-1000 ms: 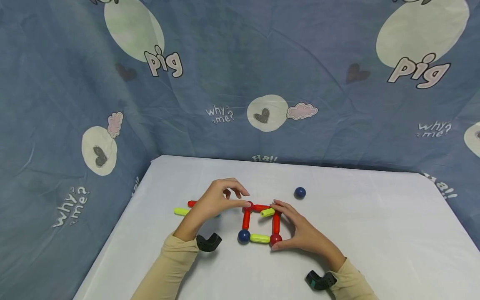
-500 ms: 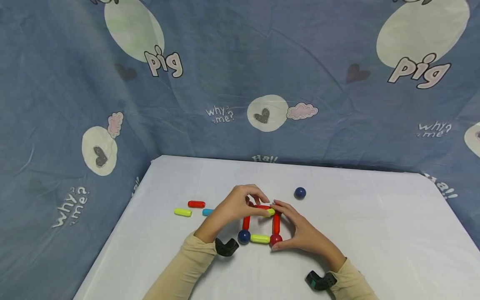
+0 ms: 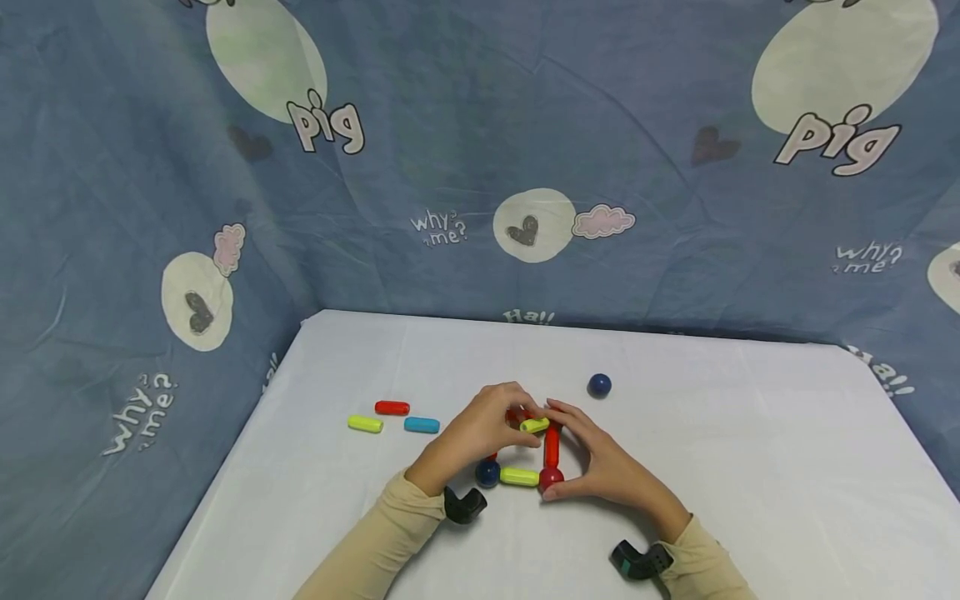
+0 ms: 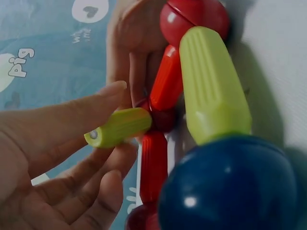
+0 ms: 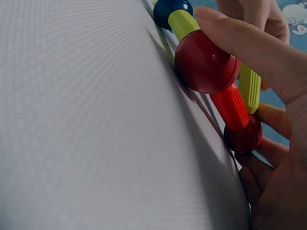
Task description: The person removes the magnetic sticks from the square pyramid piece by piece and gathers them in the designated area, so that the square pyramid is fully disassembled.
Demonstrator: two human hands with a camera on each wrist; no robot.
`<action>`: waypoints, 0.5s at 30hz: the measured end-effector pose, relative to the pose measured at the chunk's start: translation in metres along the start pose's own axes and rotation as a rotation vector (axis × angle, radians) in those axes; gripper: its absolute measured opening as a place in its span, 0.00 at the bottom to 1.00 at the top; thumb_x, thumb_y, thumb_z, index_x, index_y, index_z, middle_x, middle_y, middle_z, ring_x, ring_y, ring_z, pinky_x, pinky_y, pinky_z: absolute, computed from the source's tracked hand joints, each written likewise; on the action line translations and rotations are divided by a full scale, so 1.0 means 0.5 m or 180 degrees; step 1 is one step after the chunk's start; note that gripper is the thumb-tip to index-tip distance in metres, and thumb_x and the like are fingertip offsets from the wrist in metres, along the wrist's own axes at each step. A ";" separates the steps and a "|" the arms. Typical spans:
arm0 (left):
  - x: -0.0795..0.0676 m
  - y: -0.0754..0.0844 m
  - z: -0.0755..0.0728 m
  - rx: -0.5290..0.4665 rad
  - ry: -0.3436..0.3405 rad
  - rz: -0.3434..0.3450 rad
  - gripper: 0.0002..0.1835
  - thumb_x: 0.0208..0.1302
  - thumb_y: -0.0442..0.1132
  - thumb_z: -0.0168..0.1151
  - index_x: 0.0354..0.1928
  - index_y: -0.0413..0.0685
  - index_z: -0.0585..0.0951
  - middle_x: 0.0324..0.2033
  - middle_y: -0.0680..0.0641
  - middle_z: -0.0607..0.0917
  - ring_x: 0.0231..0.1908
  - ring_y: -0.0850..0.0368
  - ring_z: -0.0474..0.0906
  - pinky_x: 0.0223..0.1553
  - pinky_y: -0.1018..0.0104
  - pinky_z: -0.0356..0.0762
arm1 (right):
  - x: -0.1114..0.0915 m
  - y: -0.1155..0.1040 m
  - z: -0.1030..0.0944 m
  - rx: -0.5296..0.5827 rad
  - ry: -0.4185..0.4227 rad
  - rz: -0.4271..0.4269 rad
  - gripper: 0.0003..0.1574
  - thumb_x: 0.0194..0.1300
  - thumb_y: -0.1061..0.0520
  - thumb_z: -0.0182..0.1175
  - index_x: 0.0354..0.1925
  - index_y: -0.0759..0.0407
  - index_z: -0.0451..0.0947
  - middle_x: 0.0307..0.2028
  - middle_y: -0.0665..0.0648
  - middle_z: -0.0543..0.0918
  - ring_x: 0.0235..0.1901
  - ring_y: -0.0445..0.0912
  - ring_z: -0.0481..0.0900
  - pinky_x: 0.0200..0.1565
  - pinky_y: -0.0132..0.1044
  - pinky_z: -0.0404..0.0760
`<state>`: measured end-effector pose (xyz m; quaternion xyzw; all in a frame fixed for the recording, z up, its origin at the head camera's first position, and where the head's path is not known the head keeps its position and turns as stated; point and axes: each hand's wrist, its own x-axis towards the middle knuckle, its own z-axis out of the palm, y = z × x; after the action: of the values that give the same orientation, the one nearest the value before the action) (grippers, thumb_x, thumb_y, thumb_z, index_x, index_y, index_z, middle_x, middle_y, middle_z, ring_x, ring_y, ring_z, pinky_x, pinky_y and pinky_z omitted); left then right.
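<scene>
On my head feed, the right hand (image 3: 611, 467) spans the square frame (image 3: 552, 448) at its 3 o'clock side, thumb against the red corner ball (image 3: 551, 479) between 4 and 5 o'clock, fingertips at the far corner ball (image 5: 243, 135) near 2 o'clock; I read it as holding the frame. The frame lies on the white worktop (image 3: 750, 442), with a blue corner ball (image 3: 487, 473) at its 8 o'clock and a yellow side rod (image 3: 519, 477) along 6 o'clock. From that far ball rises an upright yellow rod (image 4: 117, 128), its lower end touching the ball. The left hand (image 3: 483, 425) reaches in from 7 o'clock, thumb and fingers either side of this rod, the gap narrow; I cannot tell whether they pinch it. Well apart from the frame, toward 10 o'clock, I see a loose red rod (image 3: 392, 407), a loose yellow rod (image 3: 365, 424) and a loose light-blue rod (image 3: 422, 425). A loose blue ball (image 3: 599, 386) rests at 2 o'clock.
</scene>
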<state>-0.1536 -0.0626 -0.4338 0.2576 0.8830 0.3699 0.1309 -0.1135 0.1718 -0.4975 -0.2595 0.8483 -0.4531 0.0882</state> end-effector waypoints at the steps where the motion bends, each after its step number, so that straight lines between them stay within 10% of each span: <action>1: 0.000 -0.001 0.001 0.0015 -0.0001 0.0003 0.16 0.56 0.39 0.80 0.46 0.49 0.89 0.40 0.53 0.87 0.37 0.60 0.81 0.40 0.72 0.79 | 0.000 0.000 0.000 -0.0005 0.0000 -0.0005 0.64 0.47 0.36 0.82 0.77 0.33 0.61 0.80 0.54 0.59 0.79 0.61 0.57 0.70 0.74 0.59; 15: 0.001 -0.006 0.001 0.0074 0.0051 -0.0127 0.13 0.60 0.42 0.77 0.45 0.47 0.91 0.34 0.53 0.91 0.32 0.67 0.83 0.39 0.72 0.81 | 0.001 -0.003 0.000 0.0032 0.0012 -0.0066 0.66 0.46 0.39 0.84 0.78 0.48 0.63 0.80 0.56 0.60 0.80 0.61 0.56 0.71 0.71 0.59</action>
<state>-0.1548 -0.0637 -0.4362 0.2384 0.8932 0.3590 0.1281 -0.1133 0.1708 -0.4960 -0.2670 0.8434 -0.4587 0.0833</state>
